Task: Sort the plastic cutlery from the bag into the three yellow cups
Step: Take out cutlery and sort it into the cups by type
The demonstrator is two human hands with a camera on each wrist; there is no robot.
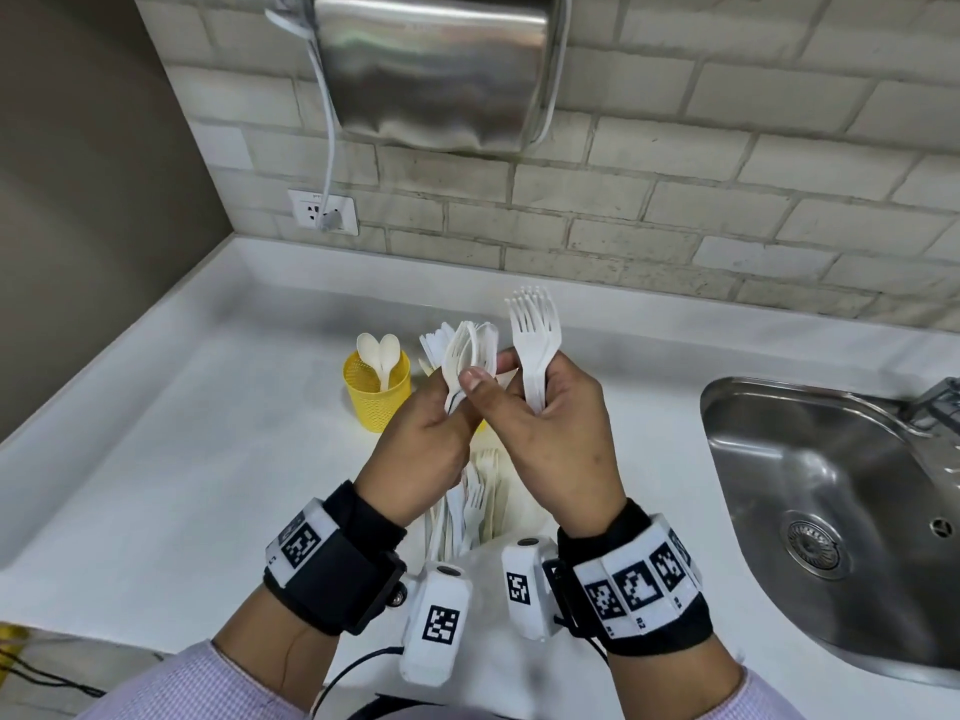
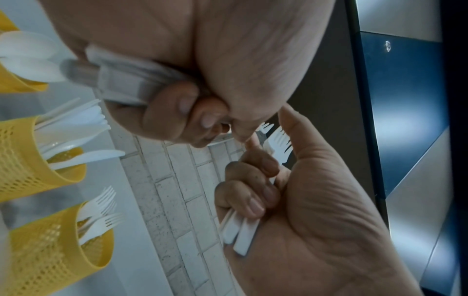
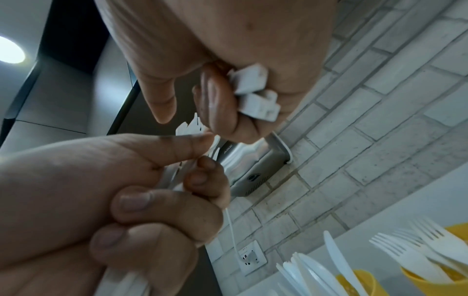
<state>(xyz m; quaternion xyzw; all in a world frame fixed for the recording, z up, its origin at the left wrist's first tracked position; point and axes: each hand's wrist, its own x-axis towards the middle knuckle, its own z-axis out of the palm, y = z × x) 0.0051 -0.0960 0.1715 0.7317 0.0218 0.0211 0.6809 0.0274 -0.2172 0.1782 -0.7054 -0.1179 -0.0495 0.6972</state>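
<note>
My left hand (image 1: 423,449) grips a mixed bundle of white plastic cutlery (image 1: 467,353) upright over the counter. Beside it, my right hand (image 1: 558,433) holds a stack of forks (image 1: 535,330), tines up, and its thumb reaches across to touch the left bundle. One yellow cup (image 1: 376,394) with two spoons stands behind my left hand. In the left wrist view, three yellow cups stand in a row: the spoon cup (image 2: 15,82), the knife cup (image 2: 30,160) and the fork cup (image 2: 50,250). More cutlery (image 1: 475,504) lies on the counter below my hands.
A steel sink (image 1: 831,491) is set into the white counter (image 1: 208,459) at the right. A metal hand dryer (image 1: 431,70) hangs on the brick wall, with its cord running to a socket (image 1: 323,211). The wall corner closes the left side.
</note>
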